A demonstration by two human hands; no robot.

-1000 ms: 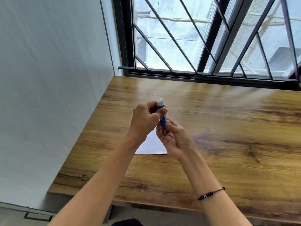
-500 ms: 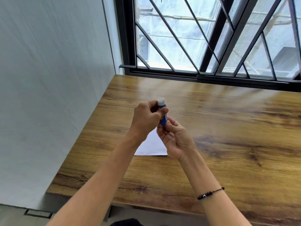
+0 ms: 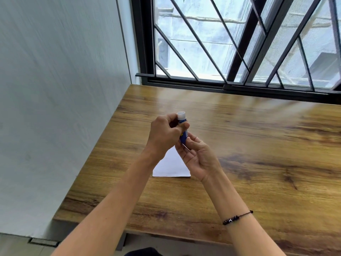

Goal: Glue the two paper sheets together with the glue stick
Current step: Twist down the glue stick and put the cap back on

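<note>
Both hands meet above the middle of the wooden table (image 3: 258,145), holding a glue stick (image 3: 183,134) upright between them, clear of the tabletop. The left hand (image 3: 164,136) is curled around the upper part of the blue tube, thumb and bent fingers pressed against it just below the white cap (image 3: 181,115), which sticks up above the knuckles and is on the tube. The right hand (image 3: 200,158) is turned palm up below and to the right, its fingertips (image 3: 191,142) pinching the lower end of the tube while the rest of the fingers stay loosely curved and partly open. A dark beaded bracelet (image 3: 237,218) circles the right wrist. Under the hands, a white paper sheet (image 3: 170,168) lies flat on the table, its near edge and both near corners showing below the wrists; the far part is hidden by the hands, and whether it is one sheet or two stacked cannot be told. The paper sits toward the left half of the table, near the grey wall (image 3: 55,108) on the left. Along the far edge of the table runs a dark-framed window (image 3: 239,52) with slanted metal bars
</note>
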